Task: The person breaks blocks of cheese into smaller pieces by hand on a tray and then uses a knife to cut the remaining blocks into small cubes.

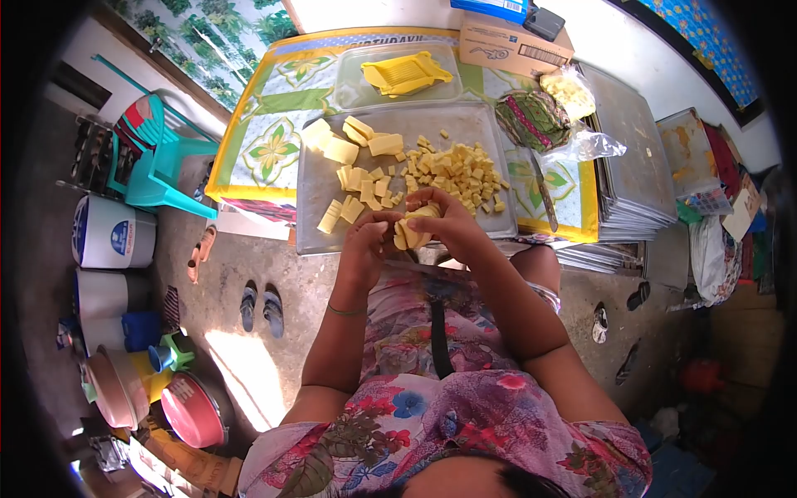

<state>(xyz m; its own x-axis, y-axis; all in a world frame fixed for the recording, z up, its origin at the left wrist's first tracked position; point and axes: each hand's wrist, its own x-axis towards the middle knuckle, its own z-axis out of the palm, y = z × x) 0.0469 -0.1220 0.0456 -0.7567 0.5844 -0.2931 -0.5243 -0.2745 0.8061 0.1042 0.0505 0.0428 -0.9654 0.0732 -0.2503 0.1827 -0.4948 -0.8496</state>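
Both hands hold a pale yellow sliced piece point(411, 232) over the front edge of a metal tray point(315, 236). My left hand point(369, 241) has its fingers closed on the piece's left side. From the right, my right hand point(444, 222) wraps its fingers round the same piece. Small yellow cubes point(461, 170) lie heaped on the tray's right half. Larger yellow chunks point(340, 149) are at its back left, with cut slices point(357, 181) in front of them. A long knife point(544, 191) rests on the tablecloth right of the tray.
Behind the tray, a clear container point(353, 91) holds a yellow slotted tool point(405, 75). A cardboard box point(515, 50), a patterned cloth point(533, 120) and a plastic bag point(569, 93) are at the back right. Stacked trays point(631, 158) stand right, a teal chair point(166, 170) left.
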